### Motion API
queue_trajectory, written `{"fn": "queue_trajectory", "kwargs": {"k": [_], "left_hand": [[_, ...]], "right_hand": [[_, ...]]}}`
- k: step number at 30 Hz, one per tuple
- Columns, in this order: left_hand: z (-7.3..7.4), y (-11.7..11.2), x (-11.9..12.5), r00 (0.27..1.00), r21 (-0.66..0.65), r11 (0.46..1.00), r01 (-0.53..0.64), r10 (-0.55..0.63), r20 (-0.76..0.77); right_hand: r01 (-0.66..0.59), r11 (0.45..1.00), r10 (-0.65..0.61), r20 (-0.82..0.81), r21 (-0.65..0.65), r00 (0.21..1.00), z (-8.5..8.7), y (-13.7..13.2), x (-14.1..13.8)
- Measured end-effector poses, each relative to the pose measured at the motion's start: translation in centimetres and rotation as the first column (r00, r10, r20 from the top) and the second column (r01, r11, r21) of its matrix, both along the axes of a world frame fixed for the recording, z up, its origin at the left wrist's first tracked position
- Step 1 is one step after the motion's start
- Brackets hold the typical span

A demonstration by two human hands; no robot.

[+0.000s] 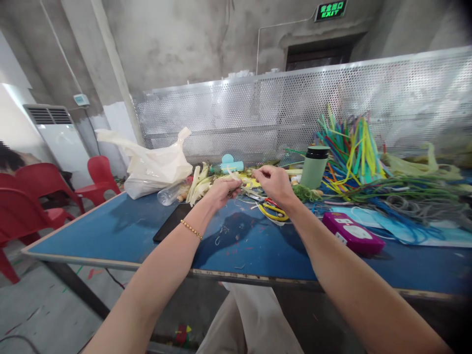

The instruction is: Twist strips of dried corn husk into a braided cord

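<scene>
Both my hands are raised over the blue table (110, 236), close together. My left hand (222, 191), with a bead bracelet on its wrist, is closed around a pale yellow strip (236, 178) that sticks out toward the right. My right hand (273, 183) is curled, its fingertips pinching near the end of that same strip. Below the hands lie yellow-handled scissors (272, 210) and small scraps. Pale corn-husk-like leaves (199, 184) lie just left of my left hand.
A cream plastic bag (155, 164), a clear bottle (170, 193), a black phone (172, 222), a green flask (314, 167), a heap of coloured strips (350, 147), a magenta box (352, 232) and a perforated metal screen (258, 113) surround the hands. Red chairs (40, 191) stand left.
</scene>
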State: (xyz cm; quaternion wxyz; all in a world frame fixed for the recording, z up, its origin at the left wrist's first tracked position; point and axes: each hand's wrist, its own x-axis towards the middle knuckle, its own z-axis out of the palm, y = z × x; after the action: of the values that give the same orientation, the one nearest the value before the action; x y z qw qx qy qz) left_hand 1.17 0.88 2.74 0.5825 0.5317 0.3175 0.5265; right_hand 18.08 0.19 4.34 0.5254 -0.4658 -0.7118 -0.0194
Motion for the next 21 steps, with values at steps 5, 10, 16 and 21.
{"fn": "queue_trajectory", "kwargs": {"k": [5, 10, 16, 21], "left_hand": [[-0.1, 0.4, 0.2, 0.994, 0.019, 0.994, -0.104, 0.104, 0.028], [-0.2, 0.2, 0.4, 0.996, 0.060, 0.994, -0.094, 0.094, 0.001], [-0.1, 0.4, 0.4, 0.995, 0.012, 0.998, -0.069, 0.068, 0.067], [0.0, 0.4, 0.3, 0.996, 0.034, 0.998, -0.060, 0.057, 0.068]], "right_hand": [[-0.147, 0.948, 0.145, -0.029, -0.282, 0.989, -0.5, -1.1, -1.2], [-0.396, 0.824, 0.252, -0.364, -0.405, 0.897, -1.4, -0.7, -1.8], [-0.470, 0.812, 0.298, -0.445, -0.347, 0.845, -1.5, -0.5, -2.0], [-0.451, 0.819, 0.278, -0.442, -0.355, 0.853, -0.9, -1.4, -2.4]]}}
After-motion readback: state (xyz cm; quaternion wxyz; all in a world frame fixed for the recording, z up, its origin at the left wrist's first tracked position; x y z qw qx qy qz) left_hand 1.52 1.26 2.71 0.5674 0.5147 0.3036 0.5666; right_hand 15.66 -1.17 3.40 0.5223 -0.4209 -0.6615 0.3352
